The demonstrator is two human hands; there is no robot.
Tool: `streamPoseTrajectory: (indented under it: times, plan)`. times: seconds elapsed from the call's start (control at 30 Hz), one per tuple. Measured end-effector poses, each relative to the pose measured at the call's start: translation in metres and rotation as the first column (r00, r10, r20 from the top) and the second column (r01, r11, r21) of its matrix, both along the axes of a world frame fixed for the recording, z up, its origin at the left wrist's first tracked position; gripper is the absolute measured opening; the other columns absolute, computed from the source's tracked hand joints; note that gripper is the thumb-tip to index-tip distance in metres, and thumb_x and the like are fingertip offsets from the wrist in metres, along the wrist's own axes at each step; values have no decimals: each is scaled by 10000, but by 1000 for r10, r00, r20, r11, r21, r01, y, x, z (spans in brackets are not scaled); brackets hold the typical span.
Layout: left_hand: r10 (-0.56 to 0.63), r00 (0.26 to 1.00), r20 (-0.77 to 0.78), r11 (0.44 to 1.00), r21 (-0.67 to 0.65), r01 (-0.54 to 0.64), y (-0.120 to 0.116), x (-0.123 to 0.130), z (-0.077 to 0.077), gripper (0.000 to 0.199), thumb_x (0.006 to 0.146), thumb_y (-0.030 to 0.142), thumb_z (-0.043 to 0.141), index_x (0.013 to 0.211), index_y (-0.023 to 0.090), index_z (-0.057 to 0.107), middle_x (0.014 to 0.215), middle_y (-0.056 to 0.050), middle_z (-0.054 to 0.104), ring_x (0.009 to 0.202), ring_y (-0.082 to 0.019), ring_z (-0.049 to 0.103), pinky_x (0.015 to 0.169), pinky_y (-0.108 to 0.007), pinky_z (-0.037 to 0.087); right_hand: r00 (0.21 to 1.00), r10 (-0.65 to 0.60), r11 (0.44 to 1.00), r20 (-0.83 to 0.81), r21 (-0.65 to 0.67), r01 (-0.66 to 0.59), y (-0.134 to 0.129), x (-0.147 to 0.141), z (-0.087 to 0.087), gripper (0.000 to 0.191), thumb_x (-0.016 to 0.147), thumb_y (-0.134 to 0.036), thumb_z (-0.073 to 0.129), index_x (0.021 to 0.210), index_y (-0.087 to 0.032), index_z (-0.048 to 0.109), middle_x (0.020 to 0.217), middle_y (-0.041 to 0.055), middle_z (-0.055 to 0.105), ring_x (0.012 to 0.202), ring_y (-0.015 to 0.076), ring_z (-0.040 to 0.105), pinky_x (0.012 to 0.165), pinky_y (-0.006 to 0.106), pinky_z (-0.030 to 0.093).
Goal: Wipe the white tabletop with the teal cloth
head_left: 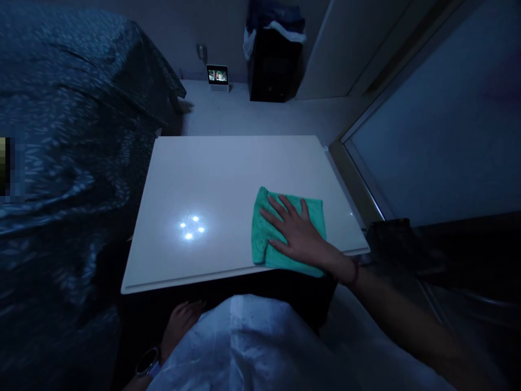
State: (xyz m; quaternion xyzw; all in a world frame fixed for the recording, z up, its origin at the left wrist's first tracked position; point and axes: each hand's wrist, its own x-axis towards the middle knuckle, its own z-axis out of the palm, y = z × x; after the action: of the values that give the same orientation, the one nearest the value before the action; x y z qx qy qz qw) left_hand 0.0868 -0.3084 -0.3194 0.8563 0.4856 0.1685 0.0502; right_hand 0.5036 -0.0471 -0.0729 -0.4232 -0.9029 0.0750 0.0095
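Well, the green cloth (pixel 262 239) lies flat on the right part of a white tabletop (pixel 228 174), close to its near edge. The right hand (pixel 301 233) rests over the cloth with the palm down and the fingers spread wide; the hand is open, so it presses on the cloth and does not grip it. A thin red band (pixel 353 272) goes around the right wrist. The left hand (pixel 181 326) is lower, just below the near edge of the tabletop, with its fingers loosely curved, and a watch (pixel 147 363) sits on that wrist. It is dark there, so I cannot tell if this hand has hold of something. A white shirt (pixel 244 347) fills the bottom of the view.

On the tabletop, left of the cloth, shines a reflection of four lights (pixel 189 227). Left of the table hangs a dark patterned cover (pixel 69 136). Beyond the far edge, a small screen (pixel 217 76) stands on the pale floor (pixel 252 111), just beside a black box (pixel 274 68). To the right there is a large glass panel (pixel 427 125).
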Motion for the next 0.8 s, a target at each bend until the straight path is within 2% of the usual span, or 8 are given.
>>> streamPoseTrajectory:
  times: [0.07,0.13,0.23,0.37,0.53,0.63,0.7,0.8]
  plan:
    - [-24,999,-41,999,40,25,0,0,2,626,1233,285,297,1137,308,916,1119,-10,896,1022,-182,810,1033,-342,536,1000,19,1000,17,-6,-19,-26,11,-2,806,1128,-629,505,1853,-354,284,1946,114,183,1759,532,176,1288,906,202]
    - [-39,998,-53,996,78,43,2,1,6,623,1236,283,299,1128,306,912,1132,-3,894,1019,-179,810,1043,-342,527,999,38,999,36,-25,-37,-37,19,-3,820,1119,-654,524,1850,-364,291,1945,111,187,1754,539,192,1285,908,217]
    - [-46,999,-19,993,108,48,6,2,11,581,1237,328,333,1110,326,901,1119,9,893,1014,-178,805,1028,-324,526,998,55,997,32,-50,-54,-23,21,0,796,1122,-688,509,1835,-382,331,1940,110,207,1749,533,222,1271,922,233]
    - [-62,998,-6,989,132,62,10,5,18,606,1252,369,310,1086,321,891,1052,3,888,973,-168,797,1023,-295,523,1000,-12,998,10,-58,13,42,7,8,745,1144,-679,451,1815,-363,383,1942,112,200,1761,507,211,1284,918,216]
    - [-64,998,-11,985,159,65,11,6,22,644,1266,385,268,1074,334,881,1060,36,891,969,-148,806,1000,-292,541,978,-206,976,0,-64,206,161,-17,12,754,1146,-650,409,1832,-345,340,1949,100,182,1783,490,143,1308,918,156]
    - [-48,999,-15,986,158,50,8,5,20,659,1265,347,243,1081,351,876,1075,59,893,972,-130,814,984,-279,551,947,-317,947,-51,-65,314,221,-23,10,782,1135,-670,364,1833,-318,342,1946,122,188,1779,509,137,1282,955,124]
    - [-37,999,-22,989,142,40,5,4,17,628,1260,352,262,1113,355,872,1094,59,894,980,-138,817,1005,-280,552,926,-369,929,-84,-67,364,249,-25,9,801,1126,-684,345,1830,-302,350,1939,142,207,1771,526,148,1252,986,100]
    - [-34,999,-38,993,115,38,0,2,13,589,1252,352,288,1138,338,865,1118,43,895,989,-150,820,1037,-279,550,891,-451,892,-59,-79,446,268,-27,9,812,1125,-662,329,1838,-275,327,1936,161,208,1767,534,149,1236,1000,86]
